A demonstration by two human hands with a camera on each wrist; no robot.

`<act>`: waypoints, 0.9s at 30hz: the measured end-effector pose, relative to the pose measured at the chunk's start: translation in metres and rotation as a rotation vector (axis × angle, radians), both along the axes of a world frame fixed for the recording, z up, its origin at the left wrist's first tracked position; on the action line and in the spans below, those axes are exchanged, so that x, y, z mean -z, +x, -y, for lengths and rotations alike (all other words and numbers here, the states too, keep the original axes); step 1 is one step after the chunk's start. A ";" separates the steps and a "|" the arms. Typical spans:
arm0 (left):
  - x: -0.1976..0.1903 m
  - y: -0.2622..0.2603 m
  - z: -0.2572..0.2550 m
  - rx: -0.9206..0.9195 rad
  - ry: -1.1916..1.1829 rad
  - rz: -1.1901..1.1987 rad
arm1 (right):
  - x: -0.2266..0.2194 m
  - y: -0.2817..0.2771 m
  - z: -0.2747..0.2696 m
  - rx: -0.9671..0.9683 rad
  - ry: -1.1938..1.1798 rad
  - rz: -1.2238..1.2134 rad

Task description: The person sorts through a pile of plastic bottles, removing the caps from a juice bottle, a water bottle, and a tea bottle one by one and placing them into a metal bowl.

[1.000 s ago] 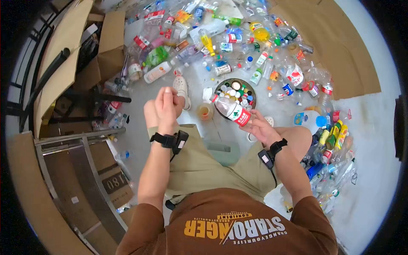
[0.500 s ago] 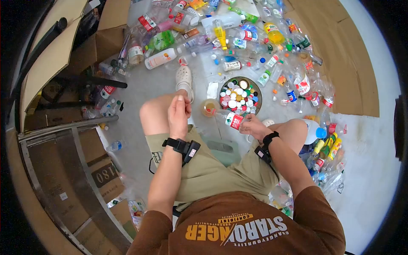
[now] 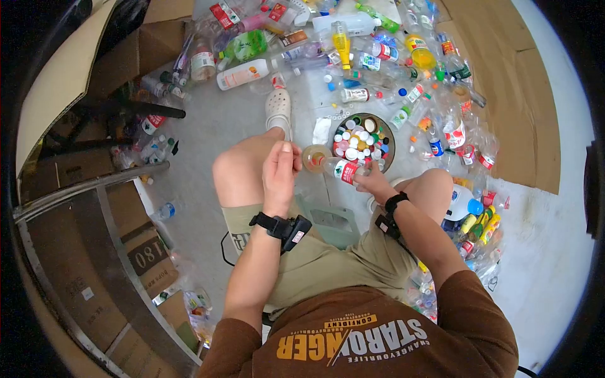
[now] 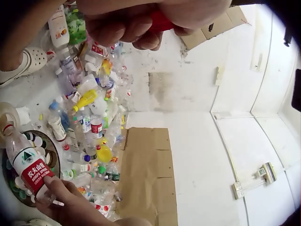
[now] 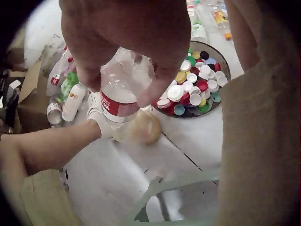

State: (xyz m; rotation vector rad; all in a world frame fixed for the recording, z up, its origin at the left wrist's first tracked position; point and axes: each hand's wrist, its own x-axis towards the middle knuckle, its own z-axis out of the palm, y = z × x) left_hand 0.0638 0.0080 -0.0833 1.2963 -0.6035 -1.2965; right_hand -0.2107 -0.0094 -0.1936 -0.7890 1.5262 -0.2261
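My right hand (image 3: 376,183) grips the base end of a clear plastic bottle (image 3: 344,170) with a red label. The bottle tilts with its neck toward a round tub (image 3: 314,158) of yellowish liquid; its mouth overlaps the tub's edge in the head view. My left hand (image 3: 281,173) is raised left of the bottle, fingers curled. In the left wrist view a small red bottle cap (image 4: 161,22) shows between those fingers and the palm. Just beyond the bottle stands a round dark-rimmed container (image 3: 392,146) holding several loose caps (image 3: 355,140) in many colours.
Piles of empty plastic bottles (image 3: 372,53) lie across the floor ahead and to the right. Flattened cardboard (image 3: 517,107) spreads at the far right. A metal frame (image 3: 94,183) and boxes stand on the left. A pale green plastic stool (image 3: 331,214) sits between the knees.
The bottle, held in the right hand, has moved lower and closer to the tub of liquid, its mouth now at the tub. The left hand stays curled and has come nearer the bottle.
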 end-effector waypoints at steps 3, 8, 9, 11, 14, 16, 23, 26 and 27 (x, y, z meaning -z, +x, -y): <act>-0.002 -0.001 0.001 0.003 0.007 -0.015 | 0.004 0.009 0.002 -0.196 -0.290 -0.191; -0.005 -0.004 0.001 0.036 0.014 -0.027 | -0.002 0.022 0.003 -0.365 -0.665 -0.282; -0.006 -0.005 0.000 0.040 0.016 -0.027 | -0.008 0.026 0.003 -0.388 -0.705 -0.291; -0.007 -0.006 0.000 0.045 0.019 -0.025 | -0.008 0.029 0.003 -0.417 -0.699 -0.318; -0.006 -0.005 0.000 0.043 0.006 -0.036 | -0.004 0.031 0.003 -0.438 -0.725 -0.319; -0.003 -0.004 0.000 0.041 0.019 -0.012 | -0.006 0.036 0.004 -0.446 -0.719 -0.317; -0.001 -0.006 -0.001 0.045 0.017 0.004 | -0.009 0.037 0.004 -0.448 -0.665 -0.308; -0.005 -0.009 0.000 0.045 0.023 -0.022 | -0.009 0.036 0.004 -0.434 -0.684 -0.308; -0.006 -0.009 0.001 0.042 0.027 -0.035 | -0.009 0.038 0.004 -0.427 -0.698 -0.302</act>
